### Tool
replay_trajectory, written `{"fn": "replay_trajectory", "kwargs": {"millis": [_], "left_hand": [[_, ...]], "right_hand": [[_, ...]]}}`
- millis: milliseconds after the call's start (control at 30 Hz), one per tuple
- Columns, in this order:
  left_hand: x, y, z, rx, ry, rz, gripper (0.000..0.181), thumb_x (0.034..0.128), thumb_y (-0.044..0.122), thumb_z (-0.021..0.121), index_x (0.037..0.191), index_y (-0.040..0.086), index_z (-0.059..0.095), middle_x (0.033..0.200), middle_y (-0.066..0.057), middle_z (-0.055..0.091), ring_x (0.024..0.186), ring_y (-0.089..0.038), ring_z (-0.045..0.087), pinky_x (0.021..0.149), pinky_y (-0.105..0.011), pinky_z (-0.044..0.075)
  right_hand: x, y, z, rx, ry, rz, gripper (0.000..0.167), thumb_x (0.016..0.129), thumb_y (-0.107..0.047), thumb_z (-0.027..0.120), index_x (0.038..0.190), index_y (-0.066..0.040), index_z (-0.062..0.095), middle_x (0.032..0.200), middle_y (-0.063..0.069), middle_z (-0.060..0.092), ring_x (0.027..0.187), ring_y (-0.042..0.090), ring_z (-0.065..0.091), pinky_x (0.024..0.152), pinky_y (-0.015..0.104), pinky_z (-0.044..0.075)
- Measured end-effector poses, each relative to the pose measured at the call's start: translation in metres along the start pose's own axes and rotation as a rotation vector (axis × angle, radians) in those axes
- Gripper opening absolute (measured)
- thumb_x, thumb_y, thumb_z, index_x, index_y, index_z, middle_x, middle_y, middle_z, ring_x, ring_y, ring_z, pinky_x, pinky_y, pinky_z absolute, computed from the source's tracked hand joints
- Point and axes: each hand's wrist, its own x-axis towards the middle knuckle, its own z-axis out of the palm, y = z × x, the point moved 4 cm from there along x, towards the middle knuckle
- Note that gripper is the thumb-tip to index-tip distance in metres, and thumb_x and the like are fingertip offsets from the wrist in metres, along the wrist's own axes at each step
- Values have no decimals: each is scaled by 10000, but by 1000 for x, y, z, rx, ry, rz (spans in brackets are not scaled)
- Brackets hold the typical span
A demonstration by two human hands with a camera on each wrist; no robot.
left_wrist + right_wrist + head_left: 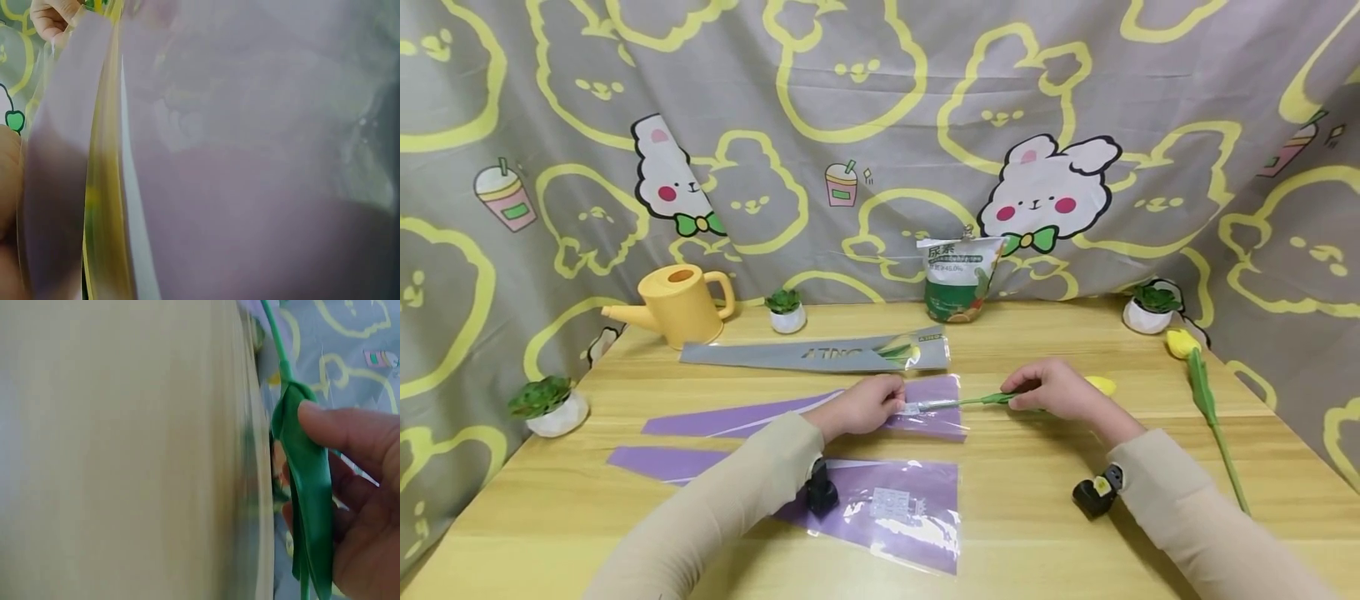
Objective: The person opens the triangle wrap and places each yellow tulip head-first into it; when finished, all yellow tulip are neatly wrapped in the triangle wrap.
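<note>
A tulip points its stem left, at the wide end of the middle sleeve.
Its long axis runs nearly crosswise, in line with that sleeve, bloom out to the sleeve's right; whether the stem tip is inside or on top, I cannot tell. The left hand, fingers curled in, pinches the sleeve near its wide end; the right hand, partly closed, holds the tulip's leaves between thumb and fingers. Right of the sleeve, a second tulip points its bloom away on the worktop.
</note>
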Motion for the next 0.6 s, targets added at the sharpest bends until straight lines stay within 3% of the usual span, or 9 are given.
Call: {"fn": "replay_trajectory", "kwargs": {"millis": [433, 600], "left_hand": [[0, 2, -2, 32, 81, 66, 167, 888, 66, 574, 748, 104, 489, 781, 4, 466, 778, -147, 456, 724, -292, 394], [-2, 3, -3, 18, 98, 66, 157, 889, 68, 574, 760, 107, 493, 796, 5, 477, 779, -146, 471, 726, -295, 410]], "right_hand": [[3, -6, 21, 84, 36, -4, 206, 763, -74, 722, 958, -11, 697, 904, 74, 687, 819, 131, 564, 702, 247, 456], [6, -11, 30, 96, 52, 4, 212, 762, -92, 726, 962, -24, 702, 906, 65, 686, 826, 124, 563, 723, 275, 451]]}}
